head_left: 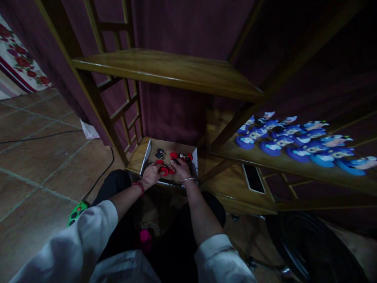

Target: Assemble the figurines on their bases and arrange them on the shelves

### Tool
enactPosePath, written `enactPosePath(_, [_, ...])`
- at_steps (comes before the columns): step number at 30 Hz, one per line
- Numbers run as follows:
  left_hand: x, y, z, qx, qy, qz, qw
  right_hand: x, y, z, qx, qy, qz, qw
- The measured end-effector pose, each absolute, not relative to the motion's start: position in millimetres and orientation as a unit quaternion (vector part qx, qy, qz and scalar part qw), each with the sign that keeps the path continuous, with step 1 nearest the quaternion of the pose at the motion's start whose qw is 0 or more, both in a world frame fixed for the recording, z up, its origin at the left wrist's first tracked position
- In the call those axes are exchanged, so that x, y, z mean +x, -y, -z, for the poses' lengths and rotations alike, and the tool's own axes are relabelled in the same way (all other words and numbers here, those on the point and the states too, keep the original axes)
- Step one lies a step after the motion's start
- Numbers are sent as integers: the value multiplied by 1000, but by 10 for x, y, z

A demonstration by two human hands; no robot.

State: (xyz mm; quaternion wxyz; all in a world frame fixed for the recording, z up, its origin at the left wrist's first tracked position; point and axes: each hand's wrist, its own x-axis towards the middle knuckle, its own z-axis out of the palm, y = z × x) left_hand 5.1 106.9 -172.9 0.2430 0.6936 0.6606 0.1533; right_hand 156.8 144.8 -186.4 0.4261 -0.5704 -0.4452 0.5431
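Note:
A shallow cardboard box (193, 159) with white outer sides stands on the low wooden shelf in front of me. Inside lie small dark figures (160, 153) and red round bases (173, 156), several of them. My left hand (151, 175) reaches in at the box's near left, its fingers closed on a red round base (164, 171). At the near right, my right hand (182, 169) has its fingers bent around a small dark and gold figure (171, 166) beside that base. The fine details are too dim and small to tell.
Rows of blue figurines (278, 143) stand on the higher shelf (282, 161) at right. Below them lies a phone-like white-edged slab (253, 179). A wooden shelf (165, 70) juts out above the box. A black round seat (312, 247) and a green controller (77, 213) flank me.

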Motion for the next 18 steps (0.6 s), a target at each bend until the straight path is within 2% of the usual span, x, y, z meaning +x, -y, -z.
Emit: enactPosePath(18, [67, -1100, 1751, 680, -676, -89, 269, 1679, -1384, 1857, -582, 430, -566, 396])
